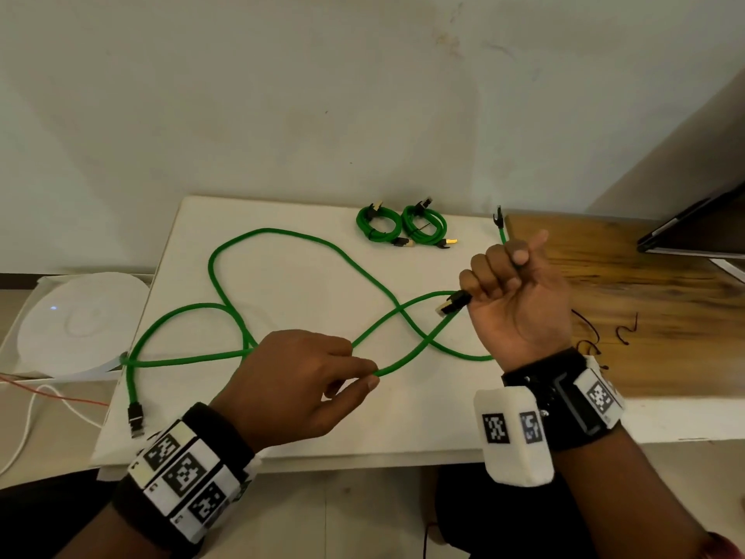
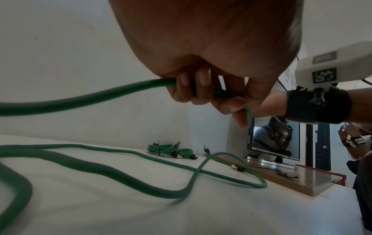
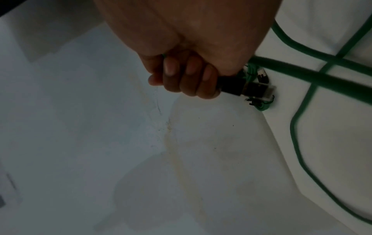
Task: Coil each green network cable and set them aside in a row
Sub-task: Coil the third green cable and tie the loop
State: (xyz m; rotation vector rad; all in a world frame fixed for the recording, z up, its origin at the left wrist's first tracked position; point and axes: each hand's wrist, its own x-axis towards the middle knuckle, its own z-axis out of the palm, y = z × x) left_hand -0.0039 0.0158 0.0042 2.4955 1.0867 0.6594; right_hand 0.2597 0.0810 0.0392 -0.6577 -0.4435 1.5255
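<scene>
A long green network cable (image 1: pixel 258 236) lies in loose crossing loops on the white table (image 1: pixel 306 441). My right hand (image 1: pixel 494 284) is raised above the table in a fist, gripping the cable just behind its black, gold-tipped plug (image 1: pixel 449 306); the plug (image 3: pixel 247 89) sticks out past my curled fingers (image 3: pixel 181 79). My left hand (image 1: pixel 369 375) pinches the same cable between thumb and fingers, a short way along from the plug, and the cable (image 2: pixel 80 98) runs out of that hand (image 2: pixel 211 90). Another plug (image 1: pixel 135 417) hangs over the table's left edge. Two coiled green cables (image 1: pixel 379 225) (image 1: pixel 425 227) lie side by side at the back.
A further plug (image 1: pixel 499 217) stands at the back by a wooden board (image 1: pixel 653 308), its cable running behind my right hand. Thin dark ties (image 1: pixel 590 336) lie on the board. A monitor (image 1: pixel 701 227) is at far right. A round white device (image 1: pixel 80 320) sits left of the table.
</scene>
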